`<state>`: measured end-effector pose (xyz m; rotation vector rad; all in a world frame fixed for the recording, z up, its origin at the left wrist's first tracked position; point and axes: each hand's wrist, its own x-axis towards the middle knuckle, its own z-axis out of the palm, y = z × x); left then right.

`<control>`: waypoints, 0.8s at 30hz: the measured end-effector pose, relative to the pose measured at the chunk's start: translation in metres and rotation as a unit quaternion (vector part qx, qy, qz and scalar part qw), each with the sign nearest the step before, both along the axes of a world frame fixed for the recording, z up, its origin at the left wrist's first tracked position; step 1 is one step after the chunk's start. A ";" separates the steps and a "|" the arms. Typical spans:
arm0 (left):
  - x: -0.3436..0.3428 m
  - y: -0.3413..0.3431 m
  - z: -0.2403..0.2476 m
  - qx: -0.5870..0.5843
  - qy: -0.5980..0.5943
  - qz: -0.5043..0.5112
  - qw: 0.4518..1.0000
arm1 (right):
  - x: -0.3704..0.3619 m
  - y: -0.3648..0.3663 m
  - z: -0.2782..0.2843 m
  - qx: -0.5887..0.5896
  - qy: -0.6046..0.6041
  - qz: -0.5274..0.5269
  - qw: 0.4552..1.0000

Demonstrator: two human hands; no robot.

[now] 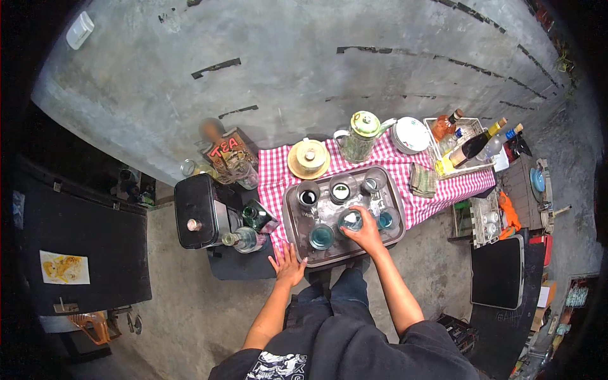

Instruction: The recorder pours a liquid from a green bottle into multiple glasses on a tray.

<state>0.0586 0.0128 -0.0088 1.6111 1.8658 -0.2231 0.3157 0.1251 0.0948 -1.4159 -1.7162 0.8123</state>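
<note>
Surface (pixel 273 163) dressed in red-and-white gingham, set against a mottled grey wall (pixel 285 82). Brown tray (pixel 292 244), rectangular with rounded corners and a raised rim, lies at the near side, directly before the person.

Right arm reaches forward and slightly inward, elbow bent; right hand (pixel 362 233) curls thumb and fingers around a clear glass tumbler (pixel 349 220), gripping it at the middle of the tray's near row. Left forearm angles up and forward; left hand (pixel 289 269) spread beside the tray's near left corner, grasping nothing. Cannot tell how firmly it presses.

Other round tumblers share the tray, near ones blue-tinted. Behind: transparent pitcher (pixel 358 145) with greenish lid, smooth white plates (pixel 410 135) stacked.
</note>
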 end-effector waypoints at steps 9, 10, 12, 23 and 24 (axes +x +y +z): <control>0.002 0.002 0.002 0.006 -0.003 0.002 1.000 | -0.004 0.000 0.002 -0.042 -0.002 -0.022 0.999; 0.003 0.000 0.002 0.009 -0.004 0.003 1.000 | -0.003 -0.001 0.001 -0.042 -0.003 -0.023 0.999; 0.002 0.000 0.001 0.013 -0.006 0.004 1.000 | -0.002 -0.002 -0.001 -0.047 0.010 -0.010 0.999; 0.003 0.003 0.011 -0.019 0.001 -0.005 1.000 | -0.003 -0.005 -0.004 -0.042 -0.009 -0.011 0.999; 0.003 0.003 0.011 -0.020 0.000 -0.005 1.000 | -0.003 -0.005 -0.004 -0.044 -0.011 -0.008 0.999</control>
